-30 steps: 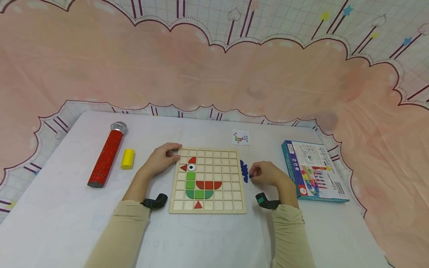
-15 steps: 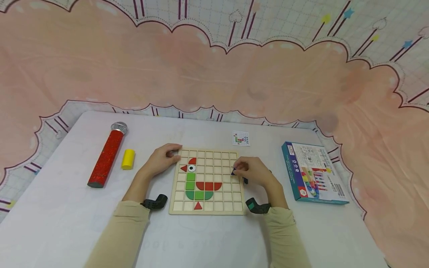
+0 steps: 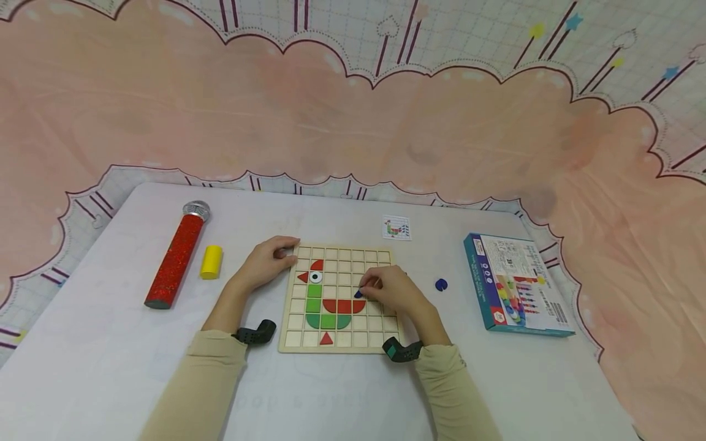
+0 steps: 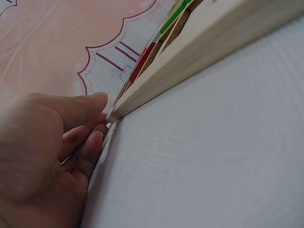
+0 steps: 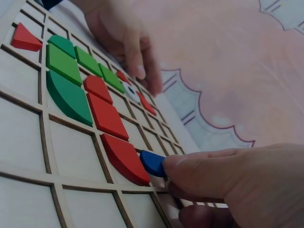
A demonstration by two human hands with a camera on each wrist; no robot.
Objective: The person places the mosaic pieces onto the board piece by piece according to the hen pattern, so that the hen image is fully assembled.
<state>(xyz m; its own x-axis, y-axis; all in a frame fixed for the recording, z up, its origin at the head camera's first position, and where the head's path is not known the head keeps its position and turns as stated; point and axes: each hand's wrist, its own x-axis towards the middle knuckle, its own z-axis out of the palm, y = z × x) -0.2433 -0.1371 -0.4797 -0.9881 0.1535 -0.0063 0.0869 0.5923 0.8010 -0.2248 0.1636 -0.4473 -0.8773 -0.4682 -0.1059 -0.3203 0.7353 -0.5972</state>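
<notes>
My right hand pinches a small blue curved piece between thumb and fingers, over the right part of the wooden grid board. In the right wrist view the blue piece sits right beside a red quarter-round piece. Red, green and dark-green pieces and a white eye piece form a bird on the board. My left hand touches the board's upper left corner, its thumb and fingertips at the edge in the left wrist view. Several blue pieces by the board's right edge are largely hidden behind my right hand.
Blue pieces lie right of the board. A pattern card with a bird lies behind it. A blue-edged box is at the right. A red microphone and a yellow cylinder lie at the left.
My right hand has moved left from beside the board to over it, carrying the blue piece. Blue pieces on the table at the right have come into view. My left hand stays at the corner.
</notes>
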